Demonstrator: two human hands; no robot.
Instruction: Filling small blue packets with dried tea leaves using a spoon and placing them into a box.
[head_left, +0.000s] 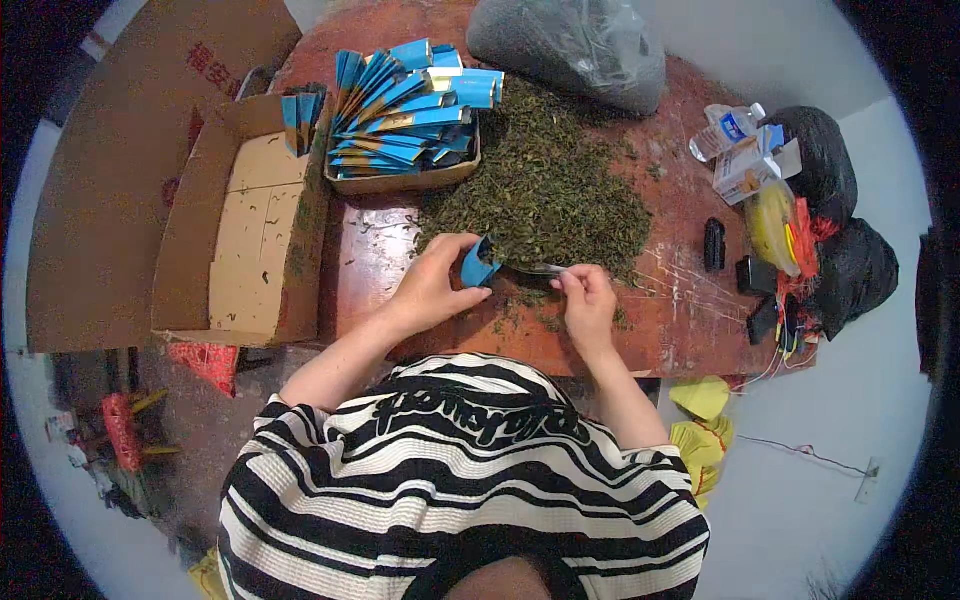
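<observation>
My left hand (435, 281) holds a small blue packet (477, 267) with its open mouth towards the right. In my right hand (589, 300) is the handle of a metal spoon (546, 269), whose far end lies close to the packet's mouth, over the leaves; how full it is cannot be told. Just beyond both hands, a heap of dried green leaves (547, 187) spreads over the reddish wooden table (675, 345). Behind my left hand stands a low cardboard box (420, 181) packed with many blue and brown packets (412, 112).
A large cardboard carton (247, 247) with scattered leaf bits and several packets stands at the left. A grey plastic bag (570, 52) lies behind the heap. At the right are a plastic bottle (726, 133), a small open carton (750, 169), black bags (855, 274) and cables.
</observation>
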